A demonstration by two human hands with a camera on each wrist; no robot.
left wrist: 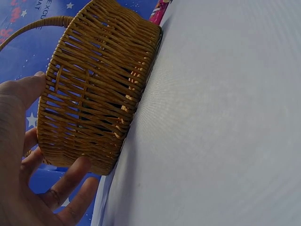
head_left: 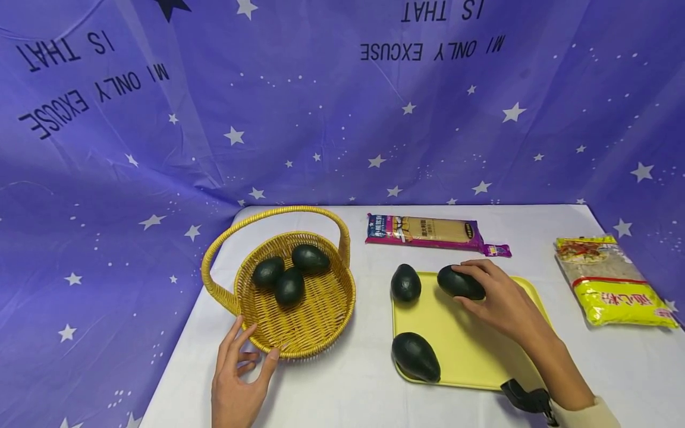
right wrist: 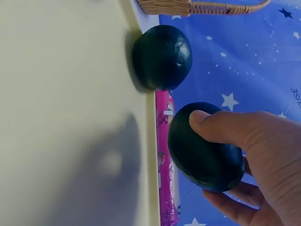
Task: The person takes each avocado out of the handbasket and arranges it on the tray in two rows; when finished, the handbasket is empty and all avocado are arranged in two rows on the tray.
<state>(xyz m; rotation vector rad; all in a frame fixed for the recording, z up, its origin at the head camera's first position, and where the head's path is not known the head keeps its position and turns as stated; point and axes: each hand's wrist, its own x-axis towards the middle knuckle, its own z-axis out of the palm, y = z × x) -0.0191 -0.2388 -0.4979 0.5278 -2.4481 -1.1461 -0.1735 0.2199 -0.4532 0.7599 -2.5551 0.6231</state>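
My right hand (head_left: 500, 303) grips a dark green avocado (head_left: 461, 283) between thumb and fingers. In the right wrist view this avocado (right wrist: 204, 148) is held off the yellow tray (right wrist: 70, 94). Two more avocados lie on the tray, one at its far left corner (head_left: 406, 283) and one at its near left corner (head_left: 416, 356). A yellow wicker basket (head_left: 337, 333) with a tall handle stands to the left, with three avocados (head_left: 289, 288) inside. My left hand (head_left: 238, 374) is at the basket's near left side, fingers spread and thumb tip touching the rim.
A purple packet of noodles (head_left: 428, 230) lies behind the tray. To the right is a yellow and clear food bag (head_left: 615, 282). A purple star-patterned cloth (head_left: 342, 119) hangs behind the white tabletop (head_left: 369, 392).
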